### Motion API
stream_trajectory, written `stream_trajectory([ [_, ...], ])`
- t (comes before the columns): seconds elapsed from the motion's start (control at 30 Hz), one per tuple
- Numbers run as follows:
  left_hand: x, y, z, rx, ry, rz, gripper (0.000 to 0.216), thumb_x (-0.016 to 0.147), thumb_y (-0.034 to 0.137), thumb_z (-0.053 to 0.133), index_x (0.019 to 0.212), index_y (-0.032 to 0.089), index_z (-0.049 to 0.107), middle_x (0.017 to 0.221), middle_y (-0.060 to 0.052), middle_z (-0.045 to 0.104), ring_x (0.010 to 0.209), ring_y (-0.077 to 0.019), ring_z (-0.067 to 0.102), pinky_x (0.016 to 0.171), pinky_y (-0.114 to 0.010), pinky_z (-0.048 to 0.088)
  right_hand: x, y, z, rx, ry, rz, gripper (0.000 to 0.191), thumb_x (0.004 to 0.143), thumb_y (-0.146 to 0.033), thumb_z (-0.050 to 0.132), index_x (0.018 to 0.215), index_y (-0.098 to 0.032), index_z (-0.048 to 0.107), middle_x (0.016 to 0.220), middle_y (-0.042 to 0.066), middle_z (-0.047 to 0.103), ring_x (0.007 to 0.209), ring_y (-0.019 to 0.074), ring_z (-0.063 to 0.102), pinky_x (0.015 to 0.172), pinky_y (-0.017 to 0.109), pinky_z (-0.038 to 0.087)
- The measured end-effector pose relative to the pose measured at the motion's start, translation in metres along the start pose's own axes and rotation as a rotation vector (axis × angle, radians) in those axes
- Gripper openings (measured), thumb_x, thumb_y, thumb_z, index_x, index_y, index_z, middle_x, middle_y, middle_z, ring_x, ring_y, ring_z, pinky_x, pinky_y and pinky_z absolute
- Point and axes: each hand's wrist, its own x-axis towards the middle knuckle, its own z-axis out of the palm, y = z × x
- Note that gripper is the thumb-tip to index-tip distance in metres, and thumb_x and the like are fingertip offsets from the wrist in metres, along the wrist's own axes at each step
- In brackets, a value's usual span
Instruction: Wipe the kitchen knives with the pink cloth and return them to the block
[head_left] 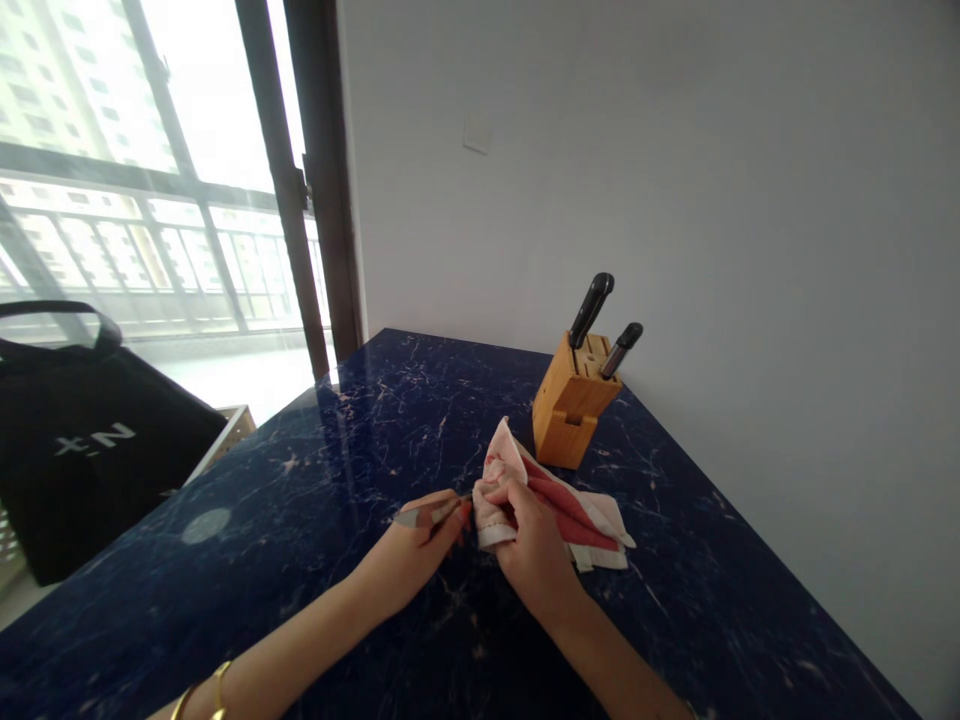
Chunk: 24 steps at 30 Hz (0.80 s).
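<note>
My left hand is closed around a small knife, its grey blade sticking out to the left past the fingers. Most of the knife's handle is hidden by my hand; a dark bit shows near the cloth. Bunched in my right hand is a pink and white cloth, which drapes to the right over the table. The bunched part of the cloth sits close beside my left fingertips, and I cannot tell whether it touches the knife. Just behind the cloth stands a wooden knife block, out of reach of both hands' fingers.
Two dark-handled tools, a larger one and a smaller one, stand in the block. The dark blue marbled table meets a white wall at the right. A black bag hangs at the left, near a glass door.
</note>
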Motion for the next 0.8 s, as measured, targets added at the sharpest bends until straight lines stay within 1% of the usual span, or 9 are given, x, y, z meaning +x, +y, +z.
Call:
stream_trajectory([
  [0.1, 0.000, -0.002, 0.002, 0.016, 0.002, 0.002, 0.031, 0.086, 0.036, 0.038, 0.067, 0.017, 0.054, 0.064, 0.000, 0.051, 0.060, -0.0123, 0.048, 0.058, -0.022, 0.040, 0.000, 0.000, 0.001, 0.020, -0.011, 0.014, 0.010, 0.083, -0.023, 0.045, 0.075, -0.020, 0.050, 0.087, 0.005, 0.061, 0.089, 0.0164, 0.058, 0.084, 0.031, 0.042],
  [0.23, 0.002, -0.004, 0.002, -0.033, 0.008, -0.050, 0.032, 0.086, 0.039, 0.038, 0.067, 0.018, 0.053, 0.062, 0.001, 0.051, 0.057, -0.0115, 0.049, 0.055, -0.021, 0.040, 0.001, 0.001, 0.002, 0.046, -0.029, 0.066, 0.011, 0.083, -0.025, 0.046, 0.074, -0.020, 0.049, 0.091, 0.005, 0.062, 0.090, 0.0161, 0.058, 0.082, 0.029, 0.043],
  [0.43, 0.002, -0.005, 0.003, -0.028, 0.007, -0.047, 0.033, 0.086, 0.037, 0.040, 0.063, 0.017, 0.054, 0.061, 0.001, 0.052, 0.055, -0.0113, 0.050, 0.054, -0.021, 0.041, 0.004, 0.000, 0.000, 0.043, -0.026, 0.096, 0.012, 0.082, -0.027, 0.047, 0.072, -0.021, 0.047, 0.091, 0.005, 0.063, 0.089, 0.0166, 0.060, 0.082, 0.029, 0.043],
  [0.5, 0.002, -0.008, 0.003, -0.070, 0.033, -0.099, 0.032, 0.085, 0.038, 0.041, 0.066, 0.017, 0.056, 0.060, 0.001, 0.053, 0.055, -0.0119, 0.051, 0.054, -0.022, 0.041, 0.004, 0.001, 0.000, 0.037, -0.023, 0.102, 0.012, 0.083, -0.027, 0.046, 0.072, -0.021, 0.047, 0.089, 0.005, 0.063, 0.089, 0.0169, 0.060, 0.083, 0.030, 0.043],
  [0.63, 0.003, -0.015, 0.000, -0.190, 0.125, -0.201, 0.030, 0.081, 0.041, 0.047, 0.072, 0.016, 0.059, 0.059, 0.000, 0.056, 0.055, -0.0131, 0.053, 0.052, -0.022, 0.041, 0.005, 0.009, -0.001, -0.003, -0.022, 0.134, 0.011, 0.080, -0.027, 0.049, 0.071, -0.021, 0.047, 0.086, 0.005, 0.063, 0.091, 0.0188, 0.059, 0.084, 0.032, 0.042],
  [0.73, 0.004, -0.015, -0.003, -0.267, 0.137, -0.229, 0.031, 0.080, 0.041, 0.050, 0.069, 0.014, 0.060, 0.057, 0.000, 0.058, 0.052, -0.0124, 0.052, 0.048, -0.022, 0.039, 0.008, 0.014, -0.003, -0.026, -0.031, 0.165, 0.010, 0.078, -0.026, 0.049, 0.070, -0.021, 0.046, 0.080, 0.003, 0.063, 0.084, 0.0187, 0.060, 0.078, 0.031, 0.044],
  [0.8, 0.005, -0.014, -0.006, -0.292, 0.158, -0.244, 0.032, 0.079, 0.041, 0.051, 0.066, 0.013, 0.060, 0.054, 0.000, 0.057, 0.049, -0.0114, 0.049, 0.046, -0.021, 0.037, 0.010, 0.015, -0.005, -0.038, -0.025, 0.149, 0.008, 0.078, -0.023, 0.048, 0.070, -0.021, 0.046, 0.079, 0.003, 0.062, 0.082, 0.0181, 0.060, 0.077, 0.031, 0.044],
])
